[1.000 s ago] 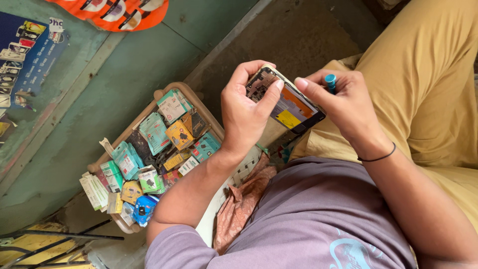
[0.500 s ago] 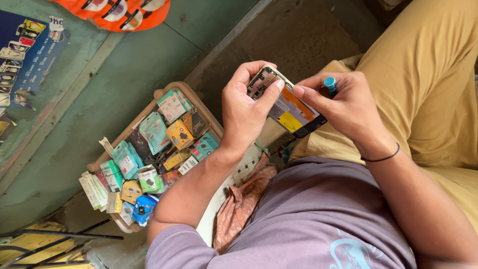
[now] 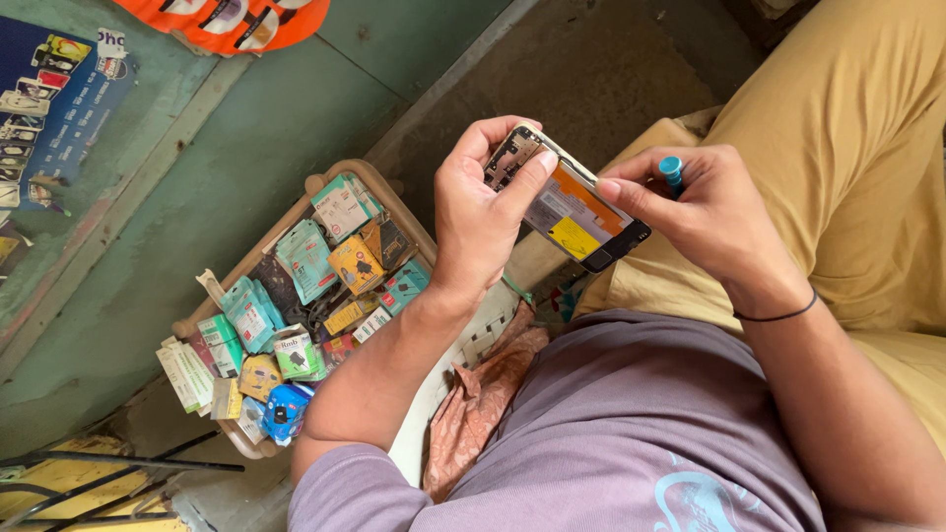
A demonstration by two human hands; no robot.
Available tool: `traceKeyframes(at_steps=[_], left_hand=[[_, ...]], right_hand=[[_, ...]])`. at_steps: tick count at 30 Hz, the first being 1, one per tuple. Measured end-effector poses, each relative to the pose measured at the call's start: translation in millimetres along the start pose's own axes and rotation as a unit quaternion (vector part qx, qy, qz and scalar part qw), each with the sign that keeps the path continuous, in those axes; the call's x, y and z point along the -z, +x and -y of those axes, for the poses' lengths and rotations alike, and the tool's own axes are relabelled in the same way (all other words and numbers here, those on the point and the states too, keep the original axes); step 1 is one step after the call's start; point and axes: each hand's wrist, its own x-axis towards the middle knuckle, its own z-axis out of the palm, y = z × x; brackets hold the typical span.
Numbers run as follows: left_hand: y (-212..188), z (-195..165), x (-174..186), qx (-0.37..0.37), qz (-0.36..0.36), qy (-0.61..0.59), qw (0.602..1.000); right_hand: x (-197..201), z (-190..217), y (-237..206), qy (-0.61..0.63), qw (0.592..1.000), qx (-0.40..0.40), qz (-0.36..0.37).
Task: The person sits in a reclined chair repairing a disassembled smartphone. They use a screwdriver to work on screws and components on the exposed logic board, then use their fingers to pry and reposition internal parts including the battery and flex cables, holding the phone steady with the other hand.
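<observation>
- Barely any shift since earlier; phone tipped slightly.
- Left hand (image 3: 483,212) grips opened smartphone with orange-and-yellow-labelled battery (image 3: 570,202), thumb pressed on it, above lap.
- Right hand (image 3: 705,217) pinches blue-capped screwdriver (image 3: 672,172) at phone's edge.
- Wicker tray of small packaged parts (image 3: 296,286) sits on floor, lower left.

teal-capped tool (image 3: 671,169), orange-yellow phone innards (image 3: 570,210)

The person wears a mauve short-sleeved T-shirt (image 3: 631,424) with a pale blue print low on its front, mustard-yellow trousers (image 3: 838,148), and a thin black band (image 3: 778,315) around the right wrist. Both hands are bare.
</observation>
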Motion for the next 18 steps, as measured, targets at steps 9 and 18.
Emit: traceKeyframes(at_steps=[9,18], left_hand=[[1,-1,2,0.002,0.005,-0.013,1.0],[3,1,2,-0.001,0.011,-0.022,1.0]], right_hand=[[7,5,-5,-0.016,0.999,0.011,0.035],[17,-6,-7,0.012,0.998,0.001,0.061]])
